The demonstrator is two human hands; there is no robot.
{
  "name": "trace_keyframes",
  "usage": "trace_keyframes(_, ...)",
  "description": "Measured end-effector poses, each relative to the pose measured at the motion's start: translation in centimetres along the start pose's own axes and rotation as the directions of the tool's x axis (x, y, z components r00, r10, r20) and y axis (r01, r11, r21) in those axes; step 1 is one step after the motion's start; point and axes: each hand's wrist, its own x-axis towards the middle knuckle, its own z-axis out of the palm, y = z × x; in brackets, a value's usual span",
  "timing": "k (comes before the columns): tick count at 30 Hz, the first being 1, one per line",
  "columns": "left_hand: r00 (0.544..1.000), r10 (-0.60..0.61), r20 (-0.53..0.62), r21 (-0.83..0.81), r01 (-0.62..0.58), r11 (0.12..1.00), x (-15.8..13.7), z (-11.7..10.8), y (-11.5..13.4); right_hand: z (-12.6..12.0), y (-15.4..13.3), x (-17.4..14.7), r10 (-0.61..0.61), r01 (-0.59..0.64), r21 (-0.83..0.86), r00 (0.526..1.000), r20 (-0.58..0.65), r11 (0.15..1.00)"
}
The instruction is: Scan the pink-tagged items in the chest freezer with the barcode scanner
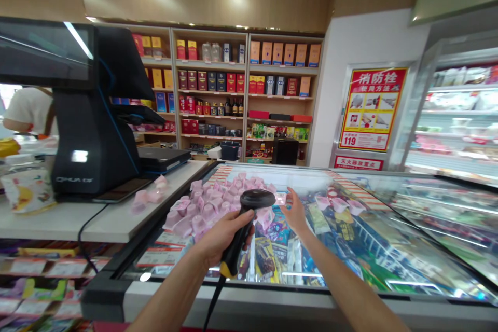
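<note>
My left hand (219,238) is wrapped round the grip of a black and yellow barcode scanner (257,198), whose cable hangs down. At the right of the scanner's head, my right hand (296,212) pinches a small pink plastic cup (280,198) with a white printed label. Under and left of the scanner, a heap of similar pink cups (212,205) lies on the glass lid of a chest freezer (307,171). Several more pink cups (340,204) sit apart on the glass, right of my right hand.
A checkout terminal (89,135) stands on the white counter (116,225) at left, with a few pink cups (148,197) near it. Packaged goods show through the freezer glass. Shelves of boxes (210,83) line the back. Part of another person (29,109) shows at far left.
</note>
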Motion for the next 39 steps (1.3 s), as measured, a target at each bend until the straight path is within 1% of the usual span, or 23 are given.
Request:
trace_keyframes(5,0.999,-0.04,0.006,0.007,0.04,0.999,0.4,0.1,-0.2,0.2,0.3,0.0,0.0,-0.001,0.039,1.0,0.002,0.999)
trace_keyframes(7,0.999,-0.049,0.001,0.007,0.049,0.999,0.5,0.1,-0.2,0.1,1.0,0.1,-0.007,0.007,0.002,1.0,0.001,1.0)
trace_keyframes(9,0.999,-0.05,0.003,0.003,0.05,0.999,0.6,0.2,-0.2,-0.6,1.7,0.1,-0.002,0.0,-0.093,1.0,-0.026,0.996)
trace_keyframes(11,0.999,-0.051,-0.003,-0.003,0.051,0.999,0.8,0.1,-0.3,-1.7,2.5,0.2,0.024,-0.039,-0.214,0.997,-0.073,0.976)
trace_keyframes(14,0.998,-0.052,-0.019,0.01,0.052,0.999,1.1,0.0,-0.4,-4.3,3.5,0.1,0.088,-0.138,-0.354,0.984,-0.154,0.925)
trace_keyframes(17,0.999,-0.04,-0.003,0.044,0.04,0.998,1.4,0.0,-0.5,-6.9,4.6,-0.1,0.133,-0.219,-0.444,0.967,-0.217,0.869)
trace_keyframes(20,0.999,-0.044,0.007,0.056,0.043,0.997,1.5,0.3,-0.5,-8.4,5.6,-0.1,0.182,-0.29,-0.486,0.949,-0.259,0.825)
trace_keyframes(24,0.999,-0.049,-0.019,0.046,0.05,0.998,1.3,0.4,-0.2,-8.6,6.4,0.6,0.239,-0.361,-0.491,0.925,-0.294,0.793)
trace_keyframes(29,0.999,-0.036,-0.04,0.031,0.038,0.999,0.6,-0.8,-0.1,-8.2,6.0,1.1,0.276,-0.395,-0.529,0.916,-0.292,0.752)
trace_keyframes(31,0.998,-0.033,-0.058,0.041,0.035,0.999,0.4,-1.5,-0.2,-8.2,5.3,0.8,0.253,-0.401,-0.561,0.911,-0.325,0.724)
trace_keyframes(33,0.996,-0.036,-0.076,0.048,0.039,0.998,0.2,-2.0,-0.4,-8.0,4.3,0.3,0.177,-0.378,-0.575,0.91,-0.375,0.725)
trace_keyframes(34,0.996,-0.037,-0.08,0.048,0.041,0.998,0.1,-2.1,-0.5,-7.7,3.8,0.1,0.123,-0.332,-0.575,0.921,-0.371,0.748)
trace_keyframes(35,0.996,-0.038,-0.078,0.045,0.042,0.998,0.1,-2.2,-0.6,-7.3,3.2,-0.1,0.071,-0.255,-0.565,0.943,-0.326,0.785)
trace_keyframes(36,0.997,-0.038,-0.072,0.042,0.041,0.998,0.0,-2.3,-0.6,-6.7,2.6,-0.2,0.027,-0.158,-0.537,0.969,-0.244,0.828)
trace_keyframes(37,0.997,-0.037,-0.064,0.038,0.04,0.998,-0.1,-2.3,-0.7,-6.0,2.0,-0.4,-0.007,-0.058,-0.488,0.991,-0.13,0.871)
trace_keyframes(38,0.998,-0.035,-0.059,0.034,0.037,0.999,-0.2,-2.3,-0.7,-5.2,1.5,-0.4,-0.034,0.03,-0.421,0.999,0.0,0.907)
trace_keyframes(39,0.998,-0.035,-0.057,0.031,0.036,0.999,-0.3,-2.3,-0.7,-4.3,0.9,-0.5,-0.056,0.097,-0.347,0.991,0.124,0.933)
